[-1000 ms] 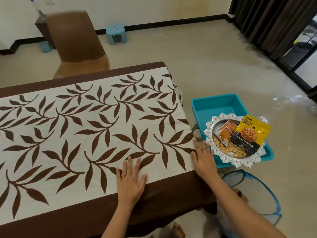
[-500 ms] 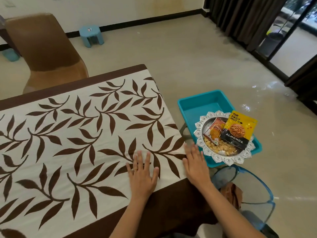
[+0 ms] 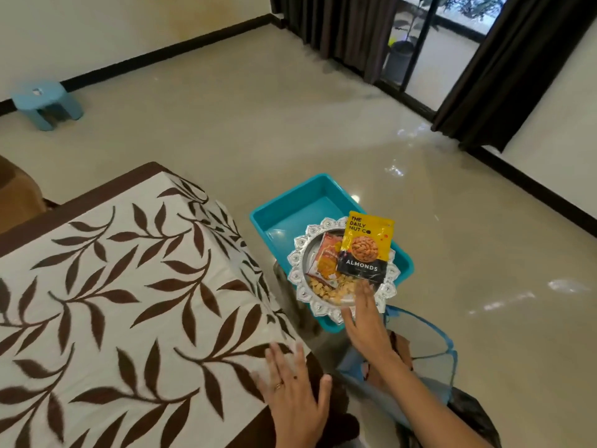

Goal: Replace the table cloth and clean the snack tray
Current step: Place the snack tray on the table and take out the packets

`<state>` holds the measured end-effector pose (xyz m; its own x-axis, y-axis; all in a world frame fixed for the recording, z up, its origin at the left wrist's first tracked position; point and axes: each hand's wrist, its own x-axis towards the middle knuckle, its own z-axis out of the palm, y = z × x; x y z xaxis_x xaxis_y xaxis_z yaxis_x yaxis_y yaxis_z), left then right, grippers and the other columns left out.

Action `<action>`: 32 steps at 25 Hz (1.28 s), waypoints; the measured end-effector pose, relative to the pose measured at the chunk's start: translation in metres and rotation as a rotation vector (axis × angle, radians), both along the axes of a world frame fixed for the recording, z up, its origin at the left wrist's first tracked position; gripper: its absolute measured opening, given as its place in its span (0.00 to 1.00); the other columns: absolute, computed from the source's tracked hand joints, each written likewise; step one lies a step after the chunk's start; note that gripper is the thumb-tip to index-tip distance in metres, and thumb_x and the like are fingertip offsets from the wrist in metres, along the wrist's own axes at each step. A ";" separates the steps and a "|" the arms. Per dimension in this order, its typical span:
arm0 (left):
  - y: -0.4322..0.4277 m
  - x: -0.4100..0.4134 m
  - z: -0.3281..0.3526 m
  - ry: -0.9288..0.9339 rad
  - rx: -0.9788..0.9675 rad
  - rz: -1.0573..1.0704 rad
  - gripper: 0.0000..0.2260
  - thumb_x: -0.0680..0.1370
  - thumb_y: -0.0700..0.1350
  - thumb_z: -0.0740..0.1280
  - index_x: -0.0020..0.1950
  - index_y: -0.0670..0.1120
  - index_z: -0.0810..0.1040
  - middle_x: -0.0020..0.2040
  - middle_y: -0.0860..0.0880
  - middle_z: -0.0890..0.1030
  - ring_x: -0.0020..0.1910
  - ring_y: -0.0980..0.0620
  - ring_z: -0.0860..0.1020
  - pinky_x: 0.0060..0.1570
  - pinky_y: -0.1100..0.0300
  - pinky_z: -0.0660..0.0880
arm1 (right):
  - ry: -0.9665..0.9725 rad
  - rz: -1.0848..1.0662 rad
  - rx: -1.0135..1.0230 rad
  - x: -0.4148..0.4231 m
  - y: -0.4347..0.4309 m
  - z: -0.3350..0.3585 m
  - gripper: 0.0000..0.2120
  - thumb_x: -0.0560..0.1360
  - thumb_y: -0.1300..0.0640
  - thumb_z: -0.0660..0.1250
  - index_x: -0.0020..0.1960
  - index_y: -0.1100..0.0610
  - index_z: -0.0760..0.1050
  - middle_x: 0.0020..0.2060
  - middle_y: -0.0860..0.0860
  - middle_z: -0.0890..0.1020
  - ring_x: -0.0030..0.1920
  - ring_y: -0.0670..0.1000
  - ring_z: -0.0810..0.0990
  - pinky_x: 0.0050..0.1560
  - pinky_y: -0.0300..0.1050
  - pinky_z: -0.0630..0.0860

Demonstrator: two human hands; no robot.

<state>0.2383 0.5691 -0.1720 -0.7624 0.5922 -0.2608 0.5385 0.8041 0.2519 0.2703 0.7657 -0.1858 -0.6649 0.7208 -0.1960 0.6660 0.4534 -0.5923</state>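
A white table cloth [image 3: 129, 286] with brown leaves and a brown border covers the table at the left. My left hand [image 3: 295, 392] lies flat with straight fingers on its near right corner. A silver snack tray [image 3: 298, 270] with a scalloped rim rests on a teal tub [image 3: 290, 211] on the floor to the right. It holds a yellow almonds packet [image 3: 366, 247], an orange packet [image 3: 328, 258] and loose snacks [image 3: 326, 287]. My right hand [image 3: 363, 321] reaches over the tray's near rim, fingers straight, holding nothing.
A blue mesh basket [image 3: 429, 347] with brown fabric inside stands right of the table corner, under my right arm. A small blue stool [image 3: 47, 103] sits by the far wall. Dark curtains [image 3: 345, 30] hang at the back right. Part of a brown chair [image 3: 16, 192] shows at the left.
My right hand left the table cloth's edge and moved right to the snack tray. My left hand slid toward the table's corner. The view turned to the right.
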 end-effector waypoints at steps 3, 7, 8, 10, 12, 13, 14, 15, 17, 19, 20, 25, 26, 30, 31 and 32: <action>0.060 -0.016 -0.003 -0.045 0.112 -0.143 0.31 0.78 0.65 0.48 0.75 0.48 0.63 0.74 0.34 0.60 0.74 0.37 0.57 0.73 0.42 0.42 | -0.047 -0.087 -0.002 0.003 0.042 -0.012 0.31 0.80 0.53 0.60 0.77 0.63 0.51 0.77 0.61 0.51 0.77 0.59 0.50 0.75 0.53 0.54; 0.137 -0.070 -0.028 -0.085 0.134 -0.004 0.33 0.79 0.63 0.51 0.79 0.48 0.52 0.77 0.36 0.50 0.76 0.38 0.50 0.74 0.45 0.42 | -0.121 -0.181 -0.009 0.003 0.088 -0.032 0.33 0.79 0.54 0.62 0.77 0.65 0.50 0.76 0.64 0.51 0.77 0.62 0.48 0.76 0.56 0.50; 0.150 -0.084 -0.035 -0.149 0.092 0.069 0.33 0.79 0.62 0.52 0.79 0.48 0.48 0.78 0.37 0.46 0.77 0.38 0.46 0.74 0.44 0.42 | -0.142 -0.208 -0.037 0.003 0.099 -0.039 0.34 0.79 0.54 0.62 0.77 0.64 0.49 0.76 0.65 0.50 0.77 0.63 0.47 0.76 0.55 0.48; 0.163 -0.108 -0.050 -0.232 0.053 0.198 0.33 0.80 0.57 0.56 0.79 0.48 0.44 0.78 0.37 0.44 0.77 0.38 0.44 0.74 0.41 0.45 | -0.172 -0.251 -0.094 0.003 0.114 -0.051 0.36 0.79 0.54 0.63 0.77 0.65 0.46 0.76 0.65 0.49 0.77 0.63 0.46 0.76 0.54 0.46; 0.168 -0.123 -0.059 -0.319 0.103 0.274 0.34 0.80 0.51 0.59 0.79 0.45 0.43 0.78 0.37 0.48 0.77 0.39 0.48 0.73 0.44 0.50 | -0.155 -0.288 -0.151 0.002 0.125 -0.061 0.39 0.78 0.55 0.64 0.77 0.65 0.43 0.76 0.65 0.50 0.76 0.63 0.50 0.75 0.53 0.50; 0.170 -0.126 -0.063 -0.377 0.150 0.303 0.34 0.81 0.47 0.60 0.78 0.43 0.43 0.78 0.38 0.48 0.76 0.39 0.51 0.73 0.47 0.53 | -0.123 -0.311 -0.189 -0.001 0.128 -0.064 0.40 0.78 0.57 0.65 0.77 0.65 0.42 0.76 0.64 0.51 0.75 0.63 0.54 0.74 0.53 0.54; 0.172 -0.127 -0.066 -0.429 0.190 0.323 0.34 0.81 0.44 0.60 0.78 0.42 0.41 0.78 0.37 0.48 0.75 0.39 0.55 0.72 0.48 0.56 | -0.085 -0.335 -0.222 -0.003 0.130 -0.065 0.40 0.77 0.59 0.66 0.77 0.65 0.41 0.76 0.64 0.50 0.74 0.63 0.59 0.72 0.52 0.59; 0.174 -0.127 -0.066 -0.454 0.215 0.335 0.34 0.81 0.41 0.59 0.78 0.41 0.40 0.77 0.37 0.48 0.73 0.38 0.59 0.71 0.49 0.60 | -0.053 -0.354 -0.242 -0.005 0.131 -0.064 0.41 0.77 0.61 0.66 0.77 0.65 0.41 0.75 0.64 0.50 0.72 0.63 0.63 0.70 0.50 0.62; 0.177 -0.129 -0.063 -0.466 0.214 0.342 0.35 0.80 0.38 0.59 0.78 0.42 0.39 0.76 0.36 0.48 0.70 0.37 0.64 0.69 0.48 0.64 | -0.018 -0.378 -0.247 -0.008 0.133 -0.062 0.41 0.76 0.64 0.67 0.77 0.65 0.42 0.74 0.64 0.51 0.70 0.62 0.66 0.67 0.46 0.63; 0.179 -0.131 -0.056 -0.511 0.224 0.347 0.36 0.80 0.39 0.60 0.78 0.43 0.38 0.76 0.39 0.48 0.70 0.39 0.64 0.69 0.48 0.64 | 0.010 -0.380 -0.232 -0.008 0.134 -0.058 0.41 0.75 0.66 0.68 0.77 0.64 0.44 0.73 0.65 0.53 0.70 0.63 0.65 0.67 0.47 0.62; 0.179 -0.132 -0.050 -0.524 0.242 0.350 0.36 0.80 0.41 0.61 0.78 0.44 0.39 0.76 0.40 0.49 0.69 0.41 0.65 0.69 0.50 0.64 | 0.019 -0.379 -0.220 -0.007 0.136 -0.055 0.41 0.75 0.66 0.68 0.77 0.64 0.45 0.72 0.65 0.53 0.70 0.63 0.64 0.68 0.49 0.62; 0.174 -0.135 -0.009 -0.503 0.429 0.392 0.33 0.79 0.43 0.64 0.78 0.51 0.48 0.70 0.45 0.59 0.61 0.49 0.71 0.65 0.53 0.71 | 0.076 -0.395 -0.124 -0.018 0.140 -0.009 0.39 0.73 0.70 0.68 0.77 0.62 0.51 0.69 0.65 0.58 0.63 0.65 0.71 0.63 0.47 0.67; 0.172 -0.137 0.004 -0.474 0.477 0.395 0.33 0.78 0.44 0.65 0.78 0.51 0.49 0.70 0.46 0.60 0.59 0.52 0.71 0.64 0.55 0.71 | 0.087 -0.391 -0.097 -0.024 0.140 0.006 0.38 0.73 0.70 0.67 0.77 0.62 0.52 0.68 0.65 0.58 0.62 0.65 0.71 0.62 0.46 0.67; 0.150 -0.154 0.068 -0.377 0.648 0.376 0.32 0.77 0.43 0.67 0.77 0.49 0.54 0.68 0.48 0.61 0.57 0.59 0.65 0.60 0.64 0.65 | 0.112 -0.343 -0.038 -0.057 0.123 0.080 0.36 0.75 0.67 0.66 0.78 0.59 0.51 0.69 0.64 0.57 0.62 0.65 0.71 0.64 0.51 0.68; 0.139 -0.161 0.085 -0.372 0.677 0.369 0.33 0.77 0.41 0.66 0.77 0.49 0.53 0.68 0.48 0.60 0.59 0.57 0.65 0.62 0.63 0.65 | 0.127 -0.336 -0.037 -0.065 0.114 0.101 0.36 0.76 0.66 0.65 0.78 0.58 0.51 0.70 0.63 0.57 0.62 0.64 0.71 0.64 0.50 0.68; 0.127 -0.167 0.101 -0.369 0.689 0.368 0.34 0.77 0.38 0.65 0.78 0.48 0.51 0.69 0.47 0.58 0.63 0.53 0.66 0.64 0.62 0.64 | 0.149 -0.327 -0.031 -0.072 0.105 0.121 0.35 0.76 0.66 0.65 0.78 0.58 0.51 0.70 0.63 0.56 0.63 0.63 0.71 0.64 0.50 0.68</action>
<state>0.0717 0.6965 -0.0714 -0.8741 0.4412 -0.2030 0.0614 0.5149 0.8550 0.1982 0.8703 -0.0648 -0.4227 0.8954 -0.1398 0.6783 0.2103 -0.7040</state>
